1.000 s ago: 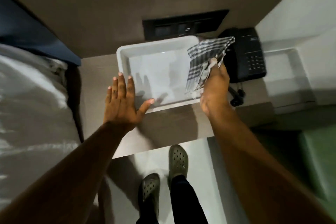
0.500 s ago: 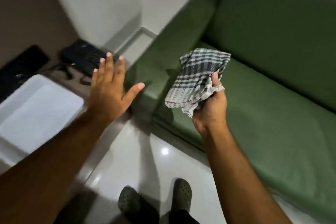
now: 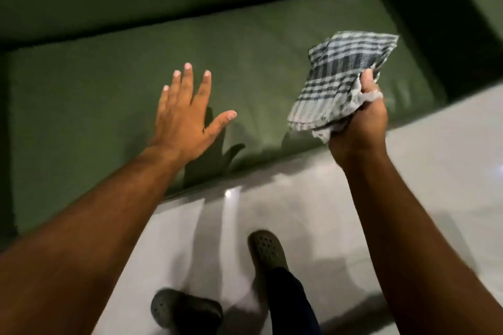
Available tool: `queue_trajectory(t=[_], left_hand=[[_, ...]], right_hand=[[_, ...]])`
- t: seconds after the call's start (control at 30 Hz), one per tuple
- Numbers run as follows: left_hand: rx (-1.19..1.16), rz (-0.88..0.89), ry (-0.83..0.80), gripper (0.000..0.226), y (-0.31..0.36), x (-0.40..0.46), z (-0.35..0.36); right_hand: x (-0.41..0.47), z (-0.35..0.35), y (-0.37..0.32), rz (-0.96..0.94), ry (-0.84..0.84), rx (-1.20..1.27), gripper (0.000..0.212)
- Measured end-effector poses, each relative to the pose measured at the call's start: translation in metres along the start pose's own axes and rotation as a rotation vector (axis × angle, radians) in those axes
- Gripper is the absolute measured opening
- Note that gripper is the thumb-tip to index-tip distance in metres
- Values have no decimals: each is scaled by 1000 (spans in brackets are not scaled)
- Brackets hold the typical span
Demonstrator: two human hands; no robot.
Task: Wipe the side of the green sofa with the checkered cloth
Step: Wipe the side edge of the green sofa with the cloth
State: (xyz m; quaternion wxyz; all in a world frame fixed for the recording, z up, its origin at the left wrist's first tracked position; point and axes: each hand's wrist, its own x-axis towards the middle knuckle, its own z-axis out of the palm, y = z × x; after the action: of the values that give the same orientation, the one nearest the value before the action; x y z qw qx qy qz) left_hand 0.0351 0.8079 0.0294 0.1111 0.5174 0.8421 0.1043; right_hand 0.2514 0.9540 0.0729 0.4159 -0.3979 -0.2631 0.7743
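Checkered cloth [image 3: 340, 81] bunched in right hand [image 3: 359, 130]; left hand [image 3: 182, 122] splayed above green sofa [image 3: 95, 95].

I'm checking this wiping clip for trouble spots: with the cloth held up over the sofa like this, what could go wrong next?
1. The checkered cloth is bunched in the right hand, so only a small patch may touch the green sofa.
2. It hangs over the seat cushion; the wipe could land there instead of on the side.
3. The glossy floor may be slippery mid-step in the clogs.
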Motion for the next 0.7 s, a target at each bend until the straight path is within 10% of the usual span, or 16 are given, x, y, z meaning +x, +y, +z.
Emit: queue_trajectory(t=[0.33,0.5,0.6,0.7], left_hand=[[183,485,-277,84,250,121,136],[283,655,-311,80,343,176,203],[337,736,-303,79,384,211,236],[437,806,-293,83,410,254,272]], right_hand=[[26,-273,-71,-149,479,58,27],[57,-350,-57,-162,597,178,59],[85,-372,-44,-121,602,206,19],[124,-388,-23,-78,601,149,22]])
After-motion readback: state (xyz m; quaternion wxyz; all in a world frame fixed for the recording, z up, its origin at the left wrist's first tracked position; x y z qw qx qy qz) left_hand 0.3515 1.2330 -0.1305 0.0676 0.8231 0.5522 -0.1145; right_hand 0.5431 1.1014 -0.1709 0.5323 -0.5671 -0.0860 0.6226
